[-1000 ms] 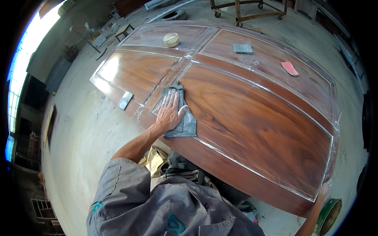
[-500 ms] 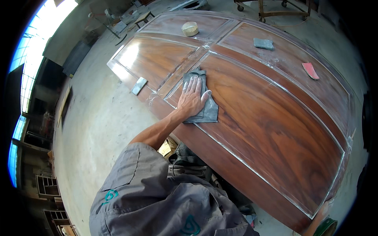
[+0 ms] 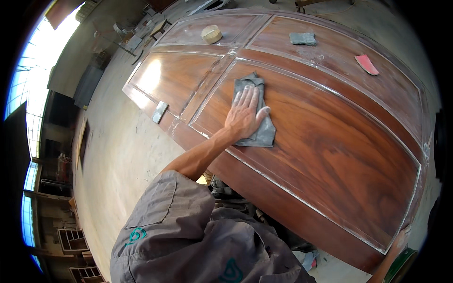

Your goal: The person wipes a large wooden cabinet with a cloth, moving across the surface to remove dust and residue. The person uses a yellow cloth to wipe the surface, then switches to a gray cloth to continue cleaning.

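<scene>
Left hand: the left hand (image 3: pixel 245 113) lies flat and open, fingers (image 3: pixel 249 96) spread and pointing away from the person, palm pressed down on a grey cloth (image 3: pixel 257 120); it grips nothing, it only bears on the cloth
Right hand: only a sliver of forearm shows at the lower right edge of the view, near the door's corner; the hand itself is out of view, so I cannot tell how it is held
Grey cloth: crumpled and folded, lying on the large lower panel of the door, its upper end poking out past the fingertips and its lower right corner sticking out beside the thumb
Wooden door: a big reddish-brown panelled door (image 3: pixel 339 141) lies flat, glossy in the grain, with pale dusty lines along the panel mouldings
Sanding block: a small grey flat block (image 3: pixel 160 112) rests on the door's left rail, well apart from the hand
Round piece: a pale round lump (image 3: pixel 211 34) sits on the far left panel
Grey pad: a grey pad (image 3: pixel 302 38) lies on the far right panel
Red scraper: a flat red piece (image 3: pixel 366 64) lies near the door's right edge
Clothing: a grey work shirt (image 3: pixel 188 236) with a short sleeve fills the lower middle
Floor: a pale dusty floor (image 3: pixel 113 155) spreads to the left of the door
</scene>
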A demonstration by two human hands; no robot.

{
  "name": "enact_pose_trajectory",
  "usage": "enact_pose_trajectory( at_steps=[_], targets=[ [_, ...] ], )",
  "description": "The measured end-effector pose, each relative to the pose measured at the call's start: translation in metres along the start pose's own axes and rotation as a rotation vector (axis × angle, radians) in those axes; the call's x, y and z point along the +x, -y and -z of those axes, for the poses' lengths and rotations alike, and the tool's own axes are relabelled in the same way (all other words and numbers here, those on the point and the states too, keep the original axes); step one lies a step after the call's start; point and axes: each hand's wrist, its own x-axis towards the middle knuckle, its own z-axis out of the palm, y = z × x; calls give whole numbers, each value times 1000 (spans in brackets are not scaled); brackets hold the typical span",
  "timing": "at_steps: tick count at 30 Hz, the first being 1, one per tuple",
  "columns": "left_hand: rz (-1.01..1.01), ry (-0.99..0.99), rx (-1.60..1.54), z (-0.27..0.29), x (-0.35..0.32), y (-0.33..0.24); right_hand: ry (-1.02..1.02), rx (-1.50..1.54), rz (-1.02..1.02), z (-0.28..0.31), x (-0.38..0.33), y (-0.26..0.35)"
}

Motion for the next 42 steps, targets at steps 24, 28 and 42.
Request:
enact_pose_trajectory(
  at_steps=[24,28,42],
  targets=[
    [64,-7,-26,7,84,78,74,1,-213,33,-28,81],
    [-82,-42,-53,-24,92,-41,36,-60,-242,43,-27,81],
    [-76,27,-31,-26,150,-2,-5,-39,-312,36,-33,98]
  ],
)
